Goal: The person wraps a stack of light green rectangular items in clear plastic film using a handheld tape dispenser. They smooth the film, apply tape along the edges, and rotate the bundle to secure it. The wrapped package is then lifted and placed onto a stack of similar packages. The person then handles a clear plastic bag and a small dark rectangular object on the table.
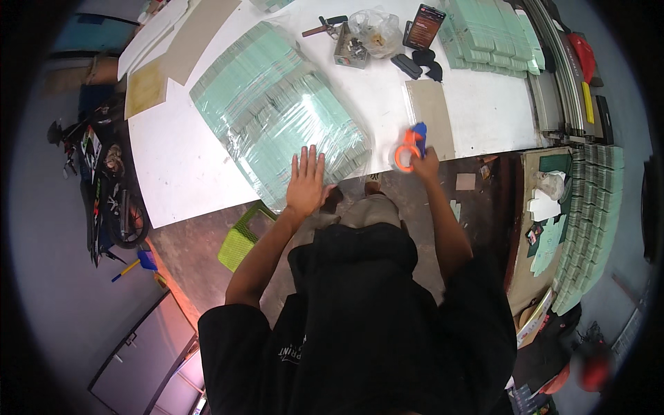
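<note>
A big plastic-wrapped bundle of pale green flat cartons [277, 104] lies on the white table [180, 159]. My left hand [306, 181] rests flat, fingers spread, on the near corner of that bundle by the table's front edge. My right hand [423, 164] grips an orange tape dispenser with a blue part [408, 149] at the table's front edge, just right of the bundle and beside a grey cardboard sheet [432, 114].
At the back of the table sit a clear bag [377, 31], a small metal box [349, 50], pliers [321, 28], dark objects [415, 63] and stacks of green cartons [487, 38]. More green stacks [588, 221] stand at right. A green basket [242, 238] and a motorbike [100, 187] are on the floor.
</note>
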Tool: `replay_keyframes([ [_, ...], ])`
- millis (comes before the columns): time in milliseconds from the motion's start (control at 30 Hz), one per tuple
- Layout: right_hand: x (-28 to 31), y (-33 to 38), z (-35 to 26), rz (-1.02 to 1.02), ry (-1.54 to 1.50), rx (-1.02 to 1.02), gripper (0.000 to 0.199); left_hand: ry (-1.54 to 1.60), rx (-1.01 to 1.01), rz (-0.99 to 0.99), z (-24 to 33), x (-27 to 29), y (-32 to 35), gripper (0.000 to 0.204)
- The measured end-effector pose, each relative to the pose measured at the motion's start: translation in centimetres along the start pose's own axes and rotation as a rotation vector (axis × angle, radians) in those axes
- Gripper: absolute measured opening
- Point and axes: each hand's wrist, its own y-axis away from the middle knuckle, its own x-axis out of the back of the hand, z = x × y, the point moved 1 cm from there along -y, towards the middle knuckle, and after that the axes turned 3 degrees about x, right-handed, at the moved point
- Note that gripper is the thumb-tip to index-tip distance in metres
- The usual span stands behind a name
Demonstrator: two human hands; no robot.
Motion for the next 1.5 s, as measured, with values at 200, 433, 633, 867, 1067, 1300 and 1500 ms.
replay_keyframes([
  [200, 3.4, 14.1, -6.8, -0.558, -1.443, -0.699, 0.048, 0.010, -0.019, 0.019, -0.3, -0.4, 0.4, 0.089],
  [433, -3.5, 18.6, -5.0, -0.379, -1.718, -0.917, 0.047, 0.028, -0.026, 0.008, 0.2, -0.7, -0.2, 0.086],
  [633, -0.3, 13.3, -1.9, -0.037, -1.130, -0.435, 0.042, 0.016, -0.211, 0.252, 1.1, -3.7, 2.1, 0.055],
  [867, 1.6, -6.1, -1.6, 0.180, 0.040, 0.423, 0.069, 0.210, -0.102, 0.171, 6.6, -6.1, 8.0, 0.030],
  [1067, 3.8, -1.7, -4.7, 0.013, -0.005, 0.386, 0.055, 0.583, 0.676, 0.399, 11.4, -9.9, 15.6, 0.029],
  [1300, -5.4, 7.7, -6.6, -0.898, -0.904, -0.625, 0.040, 2.497, 1.258, 0.480, 6.4, -17.7, 12.6, 0.042],
  [1500, -8.0, 6.7, -4.5, -0.933, -0.901, -0.519, 0.030, 2.328, 1.289, 0.308, 4.8, -20.9, 11.7, 0.024],
])
